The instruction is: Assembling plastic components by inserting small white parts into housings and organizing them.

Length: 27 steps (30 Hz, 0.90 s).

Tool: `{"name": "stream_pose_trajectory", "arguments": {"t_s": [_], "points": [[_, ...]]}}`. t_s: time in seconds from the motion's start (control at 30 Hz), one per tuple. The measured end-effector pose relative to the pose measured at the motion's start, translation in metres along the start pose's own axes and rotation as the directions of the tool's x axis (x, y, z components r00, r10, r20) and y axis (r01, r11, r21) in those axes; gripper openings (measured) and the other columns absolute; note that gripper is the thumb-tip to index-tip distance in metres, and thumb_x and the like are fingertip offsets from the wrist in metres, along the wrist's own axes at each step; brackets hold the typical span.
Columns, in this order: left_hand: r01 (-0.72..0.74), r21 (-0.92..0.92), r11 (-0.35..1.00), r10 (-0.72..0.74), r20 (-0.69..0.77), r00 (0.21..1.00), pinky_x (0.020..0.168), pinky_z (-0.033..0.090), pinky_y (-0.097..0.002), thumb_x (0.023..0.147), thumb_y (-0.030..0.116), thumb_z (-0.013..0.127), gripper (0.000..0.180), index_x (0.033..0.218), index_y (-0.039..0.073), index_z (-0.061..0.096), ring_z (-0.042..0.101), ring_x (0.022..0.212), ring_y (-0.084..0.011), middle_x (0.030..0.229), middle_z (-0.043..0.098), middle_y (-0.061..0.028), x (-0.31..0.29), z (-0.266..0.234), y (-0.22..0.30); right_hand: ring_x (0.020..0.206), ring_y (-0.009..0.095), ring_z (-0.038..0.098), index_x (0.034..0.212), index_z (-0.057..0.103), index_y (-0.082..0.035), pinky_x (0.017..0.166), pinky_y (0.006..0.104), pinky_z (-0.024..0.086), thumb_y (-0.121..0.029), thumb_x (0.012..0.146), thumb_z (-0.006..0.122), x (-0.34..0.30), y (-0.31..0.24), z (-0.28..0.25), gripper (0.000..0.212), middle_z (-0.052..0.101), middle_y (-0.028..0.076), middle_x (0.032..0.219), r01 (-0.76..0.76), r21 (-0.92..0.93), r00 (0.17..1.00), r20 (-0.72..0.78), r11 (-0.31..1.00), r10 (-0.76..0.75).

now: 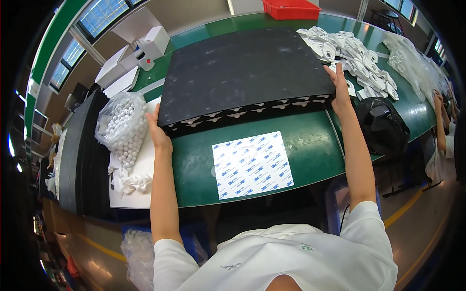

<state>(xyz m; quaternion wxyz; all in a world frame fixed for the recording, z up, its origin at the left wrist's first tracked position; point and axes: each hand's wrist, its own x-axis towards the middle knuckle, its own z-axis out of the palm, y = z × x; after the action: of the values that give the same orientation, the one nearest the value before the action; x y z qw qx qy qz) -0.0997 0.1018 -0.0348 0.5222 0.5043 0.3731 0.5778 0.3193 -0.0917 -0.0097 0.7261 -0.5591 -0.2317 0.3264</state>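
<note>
A wide black foam tray stack (pixel 247 72) lies across the green table in front of me. White parts peek out along its near edge, between the layers. My left hand (pixel 159 135) grips its near left corner, with the thumb up along the side and the other fingers mostly hidden. At the right end my right hand (pixel 341 91) holds the side, fingers pointing away from me. Nearer to me, between my forearms, lies a white sheet with blue print (pixel 252 165), touched by neither hand.
Left of the stack sits a clear bag of white balls (pixel 124 126), beside more black foam slabs (pixel 82 155). A heap of white plastic parts (pixel 357 60), a black cap-like object (pixel 381 126) and clear bags (pixel 412 63) lie right. A red bin (pixel 291 8) stands behind; another person's arm (pixel 439 123) shows far right.
</note>
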Motion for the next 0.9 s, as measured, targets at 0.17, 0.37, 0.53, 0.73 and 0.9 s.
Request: {"name": "stream_pose_trajectory", "arguments": {"t_s": [0.17, 0.37, 0.53, 0.73, 0.9], "points": [[0.05, -0.02, 0.999, -0.049, 0.01, 0.999, 0.101, 0.026, -0.0299, 0.094, 0.047, 0.021, 0.063, 0.126, -0.002, 0.043, 0.042, 0.117, -0.0206, 0.126, 0.048, -0.0109, -0.004, 0.005, 0.006, 0.113, 0.02, 0.045, 0.127, 0.043, -0.001, 0.098, 0.0308, 0.031, -0.063, 0.083, 0.038, 0.004, 0.004, -0.004, 0.076, 0.046, 0.011, 0.127, 0.005, 0.008, 1.0, -0.003, 1.0, -0.004], [0.056, -0.127, 0.99, -0.059, -0.025, 0.998, 0.101, 0.026, -0.0306, 0.094, 0.047, 0.023, 0.062, 0.126, -0.002, 0.042, 0.04, 0.119, -0.0211, 0.128, 0.046, -0.013, 0.0, -0.001, 0.001, 0.114, 0.021, 0.045, 0.128, 0.042, 0.0, 0.099, 0.0313, 0.03, -0.062, 0.085, 0.036, 0.008, 0.003, -0.006, 0.075, 0.048, 0.011, 0.125, 0.009, 0.033, 1.0, -0.001, 0.999, -0.009], [-0.024, 0.056, 0.998, 0.033, -0.162, 0.986, 0.1, 0.025, -0.0322, 0.093, 0.047, 0.026, 0.062, 0.125, -0.004, 0.044, 0.041, 0.119, -0.0216, 0.126, 0.048, -0.0139, 0.002, -0.008, -0.001, 0.102, 0.024, 0.054, 0.114, 0.054, 0.0, 0.09, 0.0326, 0.037, -0.021, 0.092, 0.042, 0.023, -0.001, -0.03, 0.033, 0.06, 0.014, 0.108, 0.463, -0.654, 0.741, -0.085, 0.598, -0.666], [-0.24, 0.278, 0.93, 0.312, -0.256, 0.915, 0.087, 0.04, -0.0319, 0.095, 0.036, 0.028, 0.053, 0.112, -0.008, 0.053, 0.055, 0.097, -0.0237, 0.105, 0.06, -0.0176, 0.009, -0.006, -0.017, 0.1, 0.038, 0.048, 0.109, 0.054, 0.003, 0.088, 0.0431, 0.037, 0.005, 0.069, 0.047, 0.041, 0.018, -0.089, 0.04, 0.054, 0.023, 0.105, 0.248, -0.956, 0.649, 0.286, -0.159, -0.705], [-0.287, 0.354, 0.89, 0.406, -0.328, 0.853, 0.082, 0.041, -0.0305, 0.095, 0.031, 0.032, 0.044, 0.101, -0.004, 0.058, 0.056, 0.087, -0.02, 0.094, 0.062, -0.0128, 0.009, -0.02, -0.019, 0.098, 0.04, 0.053, 0.11, 0.054, -0.006, 0.084, 0.0451, 0.042, -0.022, 0.079, 0.057, 0.037, 0.023, -0.079, 0.035, 0.058, 0.02, 0.104, 0.114, -0.99, 0.918, 0.136, -0.08, -0.373]]}}
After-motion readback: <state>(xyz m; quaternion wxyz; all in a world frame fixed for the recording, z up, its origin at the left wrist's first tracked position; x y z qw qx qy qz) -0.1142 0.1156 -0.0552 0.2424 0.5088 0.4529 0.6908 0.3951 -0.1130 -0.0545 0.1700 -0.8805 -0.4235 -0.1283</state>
